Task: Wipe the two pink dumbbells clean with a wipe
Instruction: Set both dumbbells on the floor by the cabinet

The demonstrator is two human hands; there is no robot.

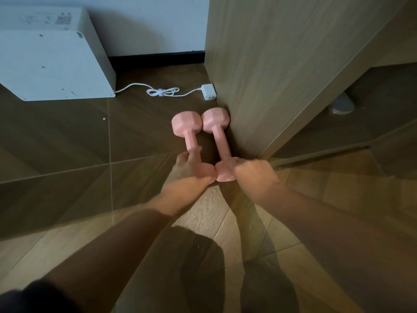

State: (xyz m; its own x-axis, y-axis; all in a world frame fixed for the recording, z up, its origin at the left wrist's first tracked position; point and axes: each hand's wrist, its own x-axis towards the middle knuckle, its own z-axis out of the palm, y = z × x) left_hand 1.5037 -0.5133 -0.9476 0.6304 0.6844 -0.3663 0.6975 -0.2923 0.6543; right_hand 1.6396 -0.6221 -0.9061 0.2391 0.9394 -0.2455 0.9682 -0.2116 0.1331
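Observation:
Two pink dumbbells lie side by side on the dark floor tiles, handles pointing away from me. The left dumbbell (186, 125) has my left hand (187, 166) on the near part of its handle, fingers curled round it. The right dumbbell (215, 120) lies against the wooden panel (270, 75). My right hand (255, 170) covers its near head, fingers curled at the near end of the handle. Both hands are blurred. No wipe is in view.
A white box-shaped appliance (52, 57) stands at the back left by the wall. Its white cable (162, 91) and plug adapter (208, 91) lie on the floor just behind the dumbbells. The tall wooden panel closes off the right side.

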